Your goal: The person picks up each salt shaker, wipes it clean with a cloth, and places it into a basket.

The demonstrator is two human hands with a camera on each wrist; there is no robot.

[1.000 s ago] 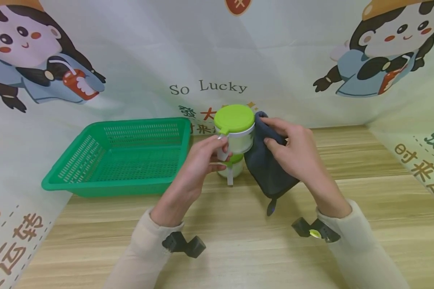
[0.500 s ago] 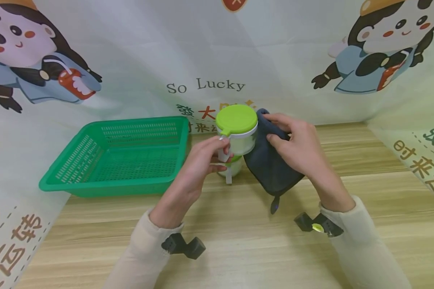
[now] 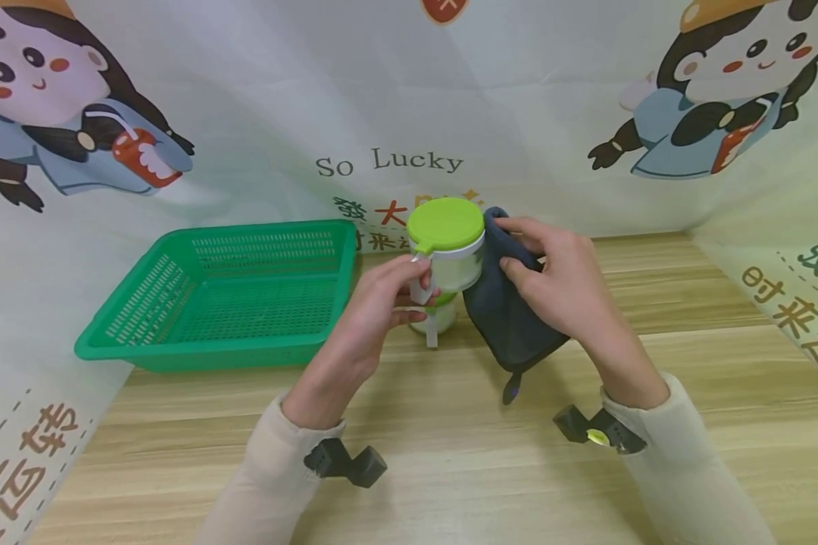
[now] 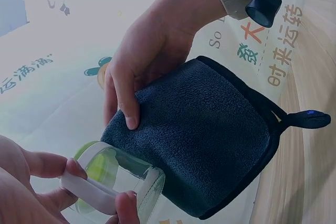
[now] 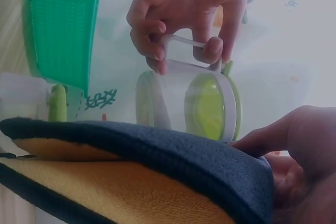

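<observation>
In the head view there are two jars, one cloth and one basket. The left hand (image 3: 375, 310) pinches the held jar (image 3: 458, 270) by its handle (image 3: 420, 293), above the desk (image 3: 463, 469); the second jar (image 3: 443, 322) stands beneath that hand's fingers. The right hand (image 3: 560, 278) pinches the cloth (image 3: 511, 322). The basket (image 3: 204, 353) sits left of the left hand; desk stretches right of the right hand.

The left wrist view shows plush navy fabric, dark edging and one loop (image 4: 307, 119) beyond the left hand.

In the right wrist view, the cloth's fold shows tan inside, beside the right hand.
</observation>
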